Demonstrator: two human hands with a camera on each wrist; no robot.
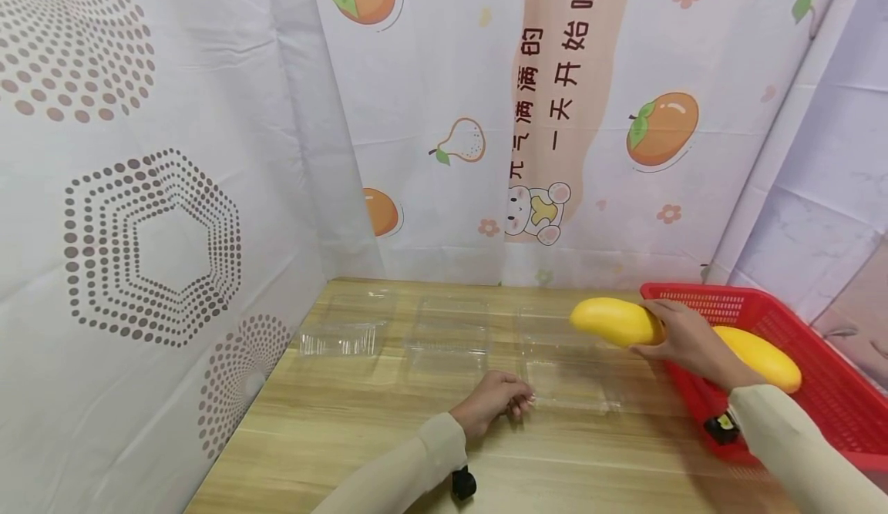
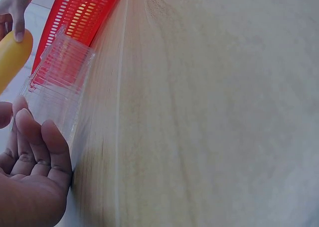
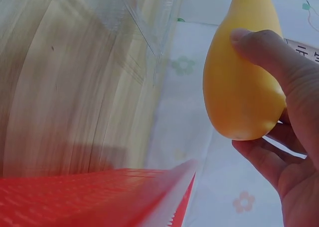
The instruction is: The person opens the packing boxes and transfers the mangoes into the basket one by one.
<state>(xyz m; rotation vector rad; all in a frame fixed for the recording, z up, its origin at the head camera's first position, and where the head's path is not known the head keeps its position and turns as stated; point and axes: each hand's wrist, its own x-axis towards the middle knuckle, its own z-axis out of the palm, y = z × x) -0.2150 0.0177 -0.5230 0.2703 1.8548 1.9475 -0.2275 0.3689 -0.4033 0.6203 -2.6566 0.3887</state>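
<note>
My right hand point(image 1: 690, 340) grips a smooth yellow mango-shaped fruit point(image 1: 616, 321) by its thick end, above the red basket's left rim. In the right wrist view, the thumb lies across the fruit point(image 3: 244, 87) and the fingers curl beneath it. A second yellow fruit point(image 1: 759, 358) lies in the basket, partly behind the right forearm. My left hand point(image 1: 494, 402) is low over the table with loosely curled fingers, at the near left corner of an open clear plastic box point(image 1: 569, 383). Whether its fingertips touch the box point(image 2: 55, 100) I cannot tell.
Two more clear plastic boxes stand open, one in the middle point(image 1: 446, 344) and one at the left point(image 1: 341, 340). A red perforated basket point(image 1: 822, 329) occupies the right side. The wooden table point(image 1: 333, 437) ends at a printed curtain point(image 1: 444, 213).
</note>
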